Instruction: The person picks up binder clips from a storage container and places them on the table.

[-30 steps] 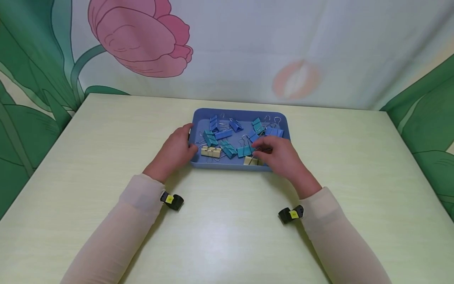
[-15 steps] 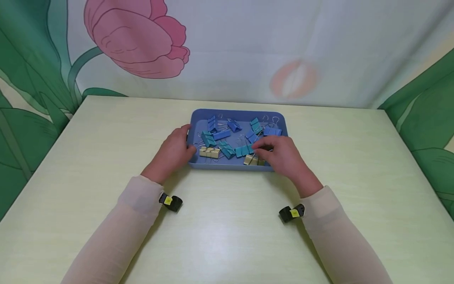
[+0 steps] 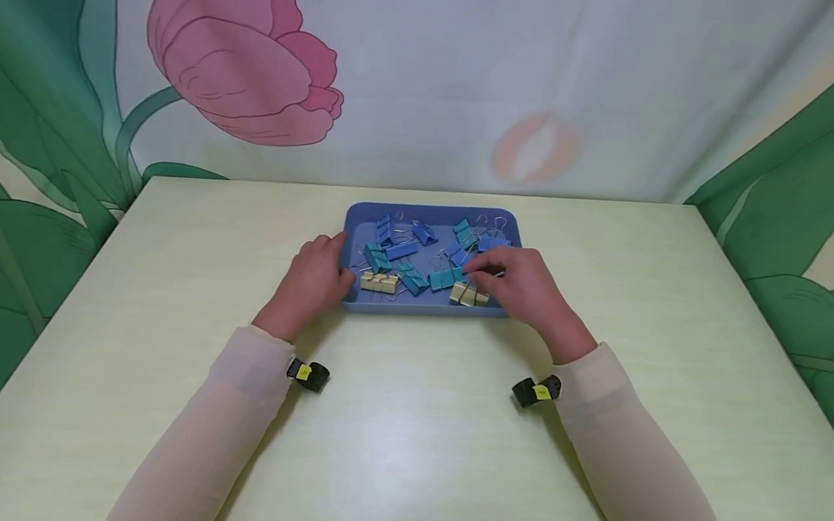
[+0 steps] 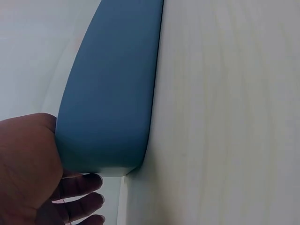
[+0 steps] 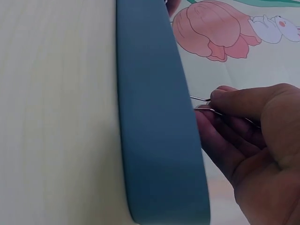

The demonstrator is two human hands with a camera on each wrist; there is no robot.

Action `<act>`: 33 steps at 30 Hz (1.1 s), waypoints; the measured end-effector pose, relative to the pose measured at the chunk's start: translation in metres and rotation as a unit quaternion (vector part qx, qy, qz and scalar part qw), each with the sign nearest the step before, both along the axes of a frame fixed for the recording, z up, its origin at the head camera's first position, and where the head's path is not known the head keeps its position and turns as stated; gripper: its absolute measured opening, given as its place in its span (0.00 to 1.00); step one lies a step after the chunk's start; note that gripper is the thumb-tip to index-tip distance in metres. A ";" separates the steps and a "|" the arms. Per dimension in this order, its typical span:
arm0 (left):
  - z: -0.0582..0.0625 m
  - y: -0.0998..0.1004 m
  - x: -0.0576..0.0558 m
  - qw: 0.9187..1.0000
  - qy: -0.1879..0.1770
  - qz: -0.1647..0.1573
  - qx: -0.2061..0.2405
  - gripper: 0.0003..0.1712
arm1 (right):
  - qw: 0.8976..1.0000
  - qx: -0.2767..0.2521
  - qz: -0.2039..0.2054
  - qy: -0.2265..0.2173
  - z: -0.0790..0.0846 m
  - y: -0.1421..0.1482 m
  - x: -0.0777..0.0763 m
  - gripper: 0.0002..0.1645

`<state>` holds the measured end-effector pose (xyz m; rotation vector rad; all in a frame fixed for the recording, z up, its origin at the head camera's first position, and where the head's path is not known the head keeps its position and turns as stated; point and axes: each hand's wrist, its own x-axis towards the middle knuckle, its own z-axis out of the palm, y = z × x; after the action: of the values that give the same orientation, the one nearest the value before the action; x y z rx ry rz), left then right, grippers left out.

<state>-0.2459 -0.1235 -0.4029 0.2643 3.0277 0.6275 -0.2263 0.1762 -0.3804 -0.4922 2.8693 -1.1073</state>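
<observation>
A shallow blue tray (image 3: 404, 309) holds several binder clips in blue, teal and gold. My left hand (image 3: 308, 281) grips its left end, thumb over the rim. In the left wrist view the fingers (image 4: 77, 185) lie round the corner of the tray wall (image 4: 108, 93). Over the tray's front right part, my right hand (image 3: 517, 278) pinches the wire handle of a gold binder clip (image 3: 469, 294). The right wrist view shows the wires (image 5: 201, 98) between thumb and fingers; the clip's body is hidden there behind the tray wall. A teal binder clip (image 3: 445, 279) lies right at the fingertips.
Another gold binder clip (image 3: 379, 282) lies at the tray's front left, with teal and blue clips behind it. The pale table (image 3: 391, 420) extends around the tray. A flower-printed curtain (image 3: 417, 87) hangs along the table's back edge.
The whole view has shifted slightly. The gold binder clip at my right hand has moved a little to the right within the tray and shows more fully. Both hands keep their hold.
</observation>
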 end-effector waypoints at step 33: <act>0.006 0.002 0.005 0.999 0.015 -0.003 -0.042 0.34 | 0.973 -0.139 -0.180 0.031 0.036 0.067 -0.007 0.14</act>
<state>-0.2411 -0.1217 -0.3968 0.2814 3.0706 0.4997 -0.2335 0.2428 -0.3448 -0.0031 2.9460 -1.5859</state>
